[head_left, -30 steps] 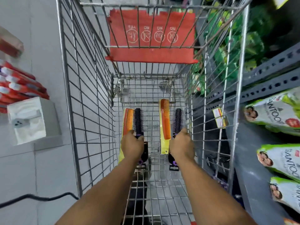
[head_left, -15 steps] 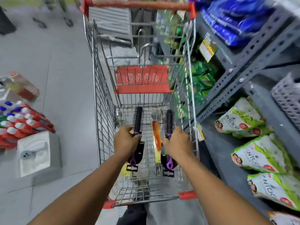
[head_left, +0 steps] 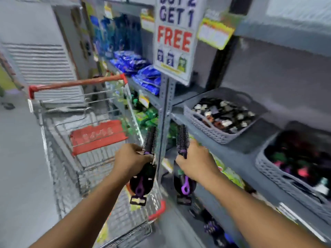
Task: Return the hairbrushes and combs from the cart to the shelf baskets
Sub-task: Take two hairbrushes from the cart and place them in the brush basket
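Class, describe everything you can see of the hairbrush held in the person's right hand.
The right-hand hairbrush is a round brush with black bristles around a barrel, purple bands at the neck and a purple looped handle end on dark card packaging. It stands roughly upright, bristles up, gripped mid-length by the right hand, in front of the grey shelf.

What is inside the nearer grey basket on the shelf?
The nearer grey basket holds a dark jumble of small items with pink, green and purple spots; blur hides what they are. Its front wall covers the lower contents, so depth and bottom cannot be seen.
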Demonstrator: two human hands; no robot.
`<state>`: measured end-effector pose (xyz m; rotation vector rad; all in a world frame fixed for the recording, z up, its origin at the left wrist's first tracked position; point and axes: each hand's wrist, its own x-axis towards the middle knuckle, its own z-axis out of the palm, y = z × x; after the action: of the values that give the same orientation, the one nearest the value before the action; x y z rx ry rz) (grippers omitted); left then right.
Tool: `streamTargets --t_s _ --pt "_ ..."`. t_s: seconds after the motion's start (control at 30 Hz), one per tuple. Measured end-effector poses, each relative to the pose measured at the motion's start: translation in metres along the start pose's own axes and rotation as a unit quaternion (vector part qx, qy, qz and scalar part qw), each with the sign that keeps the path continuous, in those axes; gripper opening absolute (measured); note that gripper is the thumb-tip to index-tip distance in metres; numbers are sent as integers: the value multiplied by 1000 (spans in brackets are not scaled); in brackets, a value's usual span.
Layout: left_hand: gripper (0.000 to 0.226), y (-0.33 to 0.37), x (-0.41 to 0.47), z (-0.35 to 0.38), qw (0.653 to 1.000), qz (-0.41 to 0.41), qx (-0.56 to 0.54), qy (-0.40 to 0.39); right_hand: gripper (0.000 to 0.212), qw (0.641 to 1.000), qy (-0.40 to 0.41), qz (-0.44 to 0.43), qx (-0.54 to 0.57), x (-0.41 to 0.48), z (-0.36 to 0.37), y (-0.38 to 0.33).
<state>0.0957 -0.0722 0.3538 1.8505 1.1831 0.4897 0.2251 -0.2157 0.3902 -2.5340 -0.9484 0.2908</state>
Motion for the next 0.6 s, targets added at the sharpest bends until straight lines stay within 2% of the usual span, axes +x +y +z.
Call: streamTargets --t_s 0.17,0.5,0.6 --pt "29 74 -31 48 993 67 -3 -95 38 996 77 42 -14 -38 -66 63" --pt "27 183 -84 165 965 146 -12 -217 33 972 172 161 -17 -90 -148 174" --pt "36 214 -92 204 954 171 -10 -248 39 962 193 193 -12 -101 -167 206"
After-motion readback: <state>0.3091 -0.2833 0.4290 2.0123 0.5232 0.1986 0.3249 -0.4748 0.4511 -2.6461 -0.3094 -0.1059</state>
